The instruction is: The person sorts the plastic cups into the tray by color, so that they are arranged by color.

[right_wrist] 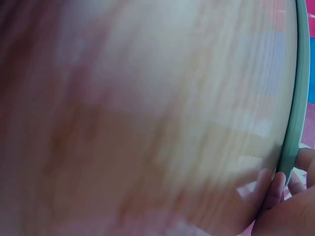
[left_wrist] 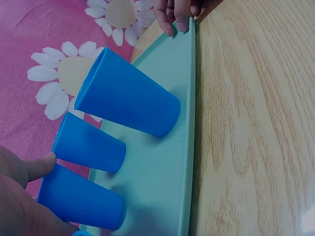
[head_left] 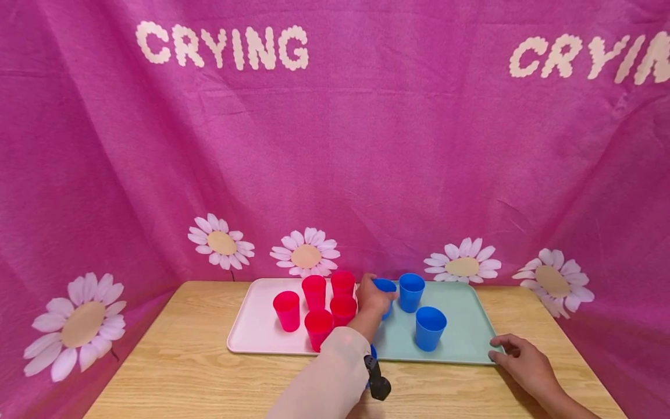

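On the green tray [head_left: 463,326], my left hand [head_left: 374,298] grips a blue cup [left_wrist: 81,196] by its upper part, thumb near the rim. The cup stands upright by the tray's left side. Another blue cup [head_left: 412,294] stands just right of it, and a third blue cup [head_left: 431,330] stands nearer the front. Part of one more blue cup [head_left: 373,352] shows behind my sleeve; most of it is hidden. My right hand [head_left: 526,364] pinches the green tray's front right corner between thumb and fingers.
Left of the green tray lies a pink tray [head_left: 251,337] with several red cups [head_left: 287,311] standing on it. Both trays lie on a wooden table [head_left: 178,361]. A pink cloth [head_left: 366,145] with daisies and lettering hangs behind the table.
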The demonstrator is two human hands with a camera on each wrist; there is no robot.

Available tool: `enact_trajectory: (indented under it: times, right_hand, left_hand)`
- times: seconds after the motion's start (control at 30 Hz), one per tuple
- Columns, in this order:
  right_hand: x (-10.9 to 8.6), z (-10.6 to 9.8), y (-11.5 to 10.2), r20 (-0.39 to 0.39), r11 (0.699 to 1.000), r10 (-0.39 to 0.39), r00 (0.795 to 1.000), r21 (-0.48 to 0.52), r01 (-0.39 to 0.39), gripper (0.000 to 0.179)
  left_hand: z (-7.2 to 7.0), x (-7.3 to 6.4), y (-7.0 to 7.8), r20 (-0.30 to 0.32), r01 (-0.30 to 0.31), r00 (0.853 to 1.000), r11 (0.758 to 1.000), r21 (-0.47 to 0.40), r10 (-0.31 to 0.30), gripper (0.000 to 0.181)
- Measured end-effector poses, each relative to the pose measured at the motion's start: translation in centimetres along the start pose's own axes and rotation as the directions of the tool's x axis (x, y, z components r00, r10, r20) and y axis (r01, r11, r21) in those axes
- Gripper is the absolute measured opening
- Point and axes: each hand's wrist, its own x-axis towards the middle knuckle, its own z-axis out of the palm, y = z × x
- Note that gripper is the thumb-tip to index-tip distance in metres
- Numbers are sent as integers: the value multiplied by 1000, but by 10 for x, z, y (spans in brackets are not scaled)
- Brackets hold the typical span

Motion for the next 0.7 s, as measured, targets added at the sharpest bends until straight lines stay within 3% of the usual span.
enact_trajectory:
  times: [0.33,0.7]
  right_hand:
    - [-1,1,1,-16,1000,-14,1000,-9,14,32]
    - [-1,2,1,-21,1000,-14,1000,-3,14,31]
  left_hand:
    - [-1,-2,-2,5,14,1000,999,-29,-14,59]
    - [-4,-4,-2,2,-46,999,999,-26,46,66]
